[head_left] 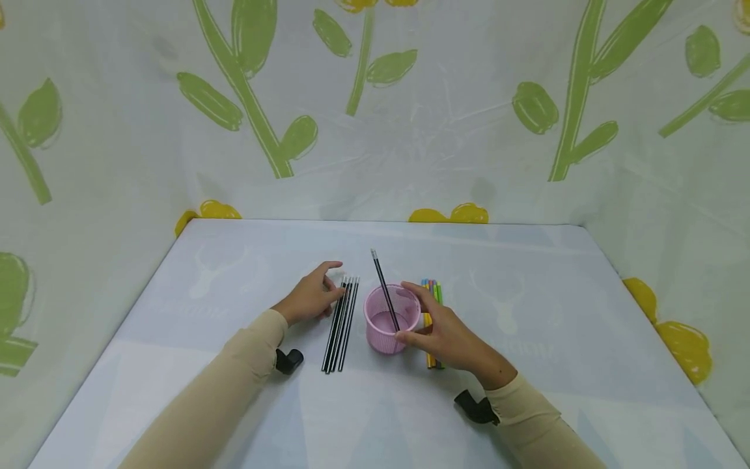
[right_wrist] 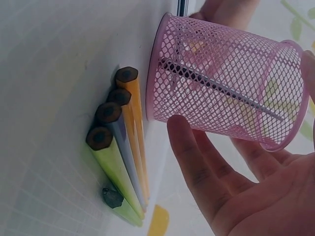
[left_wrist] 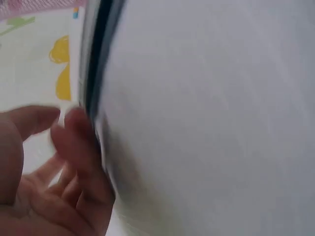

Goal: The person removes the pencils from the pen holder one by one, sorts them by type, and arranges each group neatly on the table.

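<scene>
My right hand (head_left: 454,335) holds the pink mesh pencil cup (head_left: 383,343) from its right side, thumb near the front and fingers at the far rim. One black pencil (head_left: 379,273) leans inside the cup with its upper end above the rim; through the mesh in the right wrist view, the same pencil (right_wrist: 216,84) lies slantwise. Left of the cup, a row of several black pencils (head_left: 335,342) lies on the table. My left hand (head_left: 307,296) is at their far ends, its fingertips touching or very close to them, index finger extended. The left wrist view is blurred.
Several coloured pencils (head_left: 433,361) lie just right of the cup, partly under my right hand; a green pencil (right_wrist: 115,167) is among them. The white table (head_left: 234,417) meets a fabric wall (head_left: 445,150) with leaf prints behind. Black camera mounts (head_left: 477,409) hang at both wrists.
</scene>
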Action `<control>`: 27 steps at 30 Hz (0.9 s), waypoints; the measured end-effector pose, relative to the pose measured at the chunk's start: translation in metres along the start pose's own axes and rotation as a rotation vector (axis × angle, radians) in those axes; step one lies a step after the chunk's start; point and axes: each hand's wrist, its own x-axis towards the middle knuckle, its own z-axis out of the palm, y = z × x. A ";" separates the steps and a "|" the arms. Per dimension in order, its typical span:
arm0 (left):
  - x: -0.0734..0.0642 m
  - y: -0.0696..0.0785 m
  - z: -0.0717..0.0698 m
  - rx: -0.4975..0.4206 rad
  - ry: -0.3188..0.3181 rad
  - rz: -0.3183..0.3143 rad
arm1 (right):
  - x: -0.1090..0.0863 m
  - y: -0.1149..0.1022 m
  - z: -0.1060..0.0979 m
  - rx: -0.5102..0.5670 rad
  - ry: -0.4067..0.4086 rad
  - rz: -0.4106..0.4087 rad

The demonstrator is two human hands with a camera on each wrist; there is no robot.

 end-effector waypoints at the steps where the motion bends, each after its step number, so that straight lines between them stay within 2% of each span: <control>1: 0.000 0.002 0.000 0.006 0.029 0.028 | 0.000 0.000 0.000 0.004 -0.001 -0.001; 5: -0.005 0.015 0.001 0.011 0.145 0.147 | -0.001 -0.001 -0.001 -0.001 0.002 0.011; 9: -0.015 0.036 0.001 -0.025 0.208 0.224 | -0.001 -0.002 -0.001 -0.008 0.011 0.017; 16: -0.031 0.060 0.006 -0.074 0.232 0.308 | 0.000 -0.002 0.000 -0.008 0.017 -0.005; 23: -0.040 0.070 0.011 0.001 0.256 0.423 | 0.000 -0.001 0.000 -0.003 0.014 -0.012; 27: -0.042 0.073 0.012 0.038 0.273 0.461 | -0.001 -0.002 0.001 -0.013 0.019 0.012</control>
